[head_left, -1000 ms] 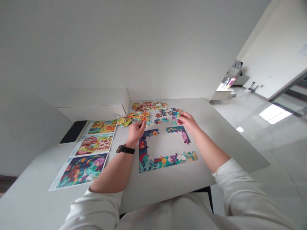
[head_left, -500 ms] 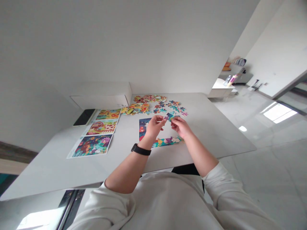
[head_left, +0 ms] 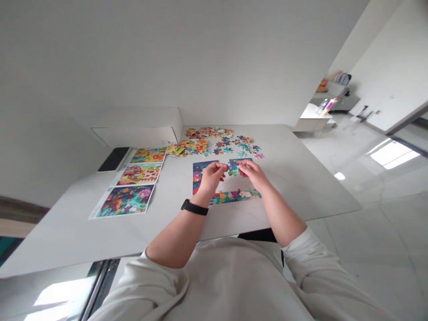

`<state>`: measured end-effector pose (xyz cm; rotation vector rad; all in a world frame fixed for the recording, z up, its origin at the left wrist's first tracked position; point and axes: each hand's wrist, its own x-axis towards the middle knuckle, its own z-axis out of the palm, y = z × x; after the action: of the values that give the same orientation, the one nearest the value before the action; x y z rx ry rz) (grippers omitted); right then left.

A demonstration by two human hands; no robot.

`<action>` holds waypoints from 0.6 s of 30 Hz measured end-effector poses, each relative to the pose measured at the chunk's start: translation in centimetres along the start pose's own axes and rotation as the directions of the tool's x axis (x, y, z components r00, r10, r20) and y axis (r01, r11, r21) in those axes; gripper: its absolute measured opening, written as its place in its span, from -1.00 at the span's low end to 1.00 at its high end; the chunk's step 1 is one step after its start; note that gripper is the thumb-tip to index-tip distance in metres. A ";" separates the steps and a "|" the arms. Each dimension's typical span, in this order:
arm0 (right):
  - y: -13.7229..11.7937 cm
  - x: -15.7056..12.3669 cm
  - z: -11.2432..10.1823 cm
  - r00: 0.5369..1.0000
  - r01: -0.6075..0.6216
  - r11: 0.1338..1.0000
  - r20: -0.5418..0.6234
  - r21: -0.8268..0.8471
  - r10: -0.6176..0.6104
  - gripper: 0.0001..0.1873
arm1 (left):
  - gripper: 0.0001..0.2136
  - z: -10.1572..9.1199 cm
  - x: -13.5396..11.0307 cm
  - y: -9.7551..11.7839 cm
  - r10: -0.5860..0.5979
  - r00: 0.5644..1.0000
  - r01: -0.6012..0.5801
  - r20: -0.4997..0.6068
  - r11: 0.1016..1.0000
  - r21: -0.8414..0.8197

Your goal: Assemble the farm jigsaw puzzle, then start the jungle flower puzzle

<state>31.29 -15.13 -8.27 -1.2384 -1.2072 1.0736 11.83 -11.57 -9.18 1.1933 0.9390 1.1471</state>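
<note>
My left hand (head_left: 213, 177), with a black watch on its wrist, has thumb and forefinger pinched around a small jigsaw piece (head_left: 228, 167) that is mostly hidden. Just to the right, my right hand (head_left: 253, 174) grips a joined blue-green puzzle section (head_left: 235, 164) by its right side. A narrow gap separates the small piece from that section. Below both hands lies a partly assembled puzzle (head_left: 230, 196), its left side and bottom strip showing. My left hand covers part of its left side.
Loose puzzle pieces (head_left: 242, 143) lie scattered behind my hands, beside yellow and red heaps (head_left: 190, 146). At left are a sheet with three printed pictures (head_left: 125, 200), a phone (head_left: 114, 159) and a white box (head_left: 135, 135) against the wall. The table's right edge borders the floor.
My hands have moved slightly apart. The blue-green section is now flatter and separate from my left fingers, and more of its upper edge shows. The view has shifted a little.
</note>
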 end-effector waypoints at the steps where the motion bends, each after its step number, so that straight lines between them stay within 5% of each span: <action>1: 0.0 0.0 -0.1 1.000 0.014 1.000 0.004 -0.014 -0.014 -0.52 | -0.63 0.1 0.0 -0.1 0.005 1.000 -0.006 0.006 1.000 0.012; 13: 0.6 0.2 -0.5 0.993 0.036 0.995 0.115 -0.091 -0.025 -0.61 | -0.67 0.4 -0.4 -0.6 0.082 0.995 -0.091 0.064 0.983 0.161; 18: -0.4 0.0 -2.6 0.989 -0.008 0.997 0.147 -0.077 0.019 -0.62 | -0.73 0.4 -0.6 -1.1 0.115 0.982 -0.150 0.147 0.955 0.256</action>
<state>33.87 -15.36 -7.76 -1.2441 -1.3655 1.1549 12.31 -12.19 -10.19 1.5509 0.9442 1.0550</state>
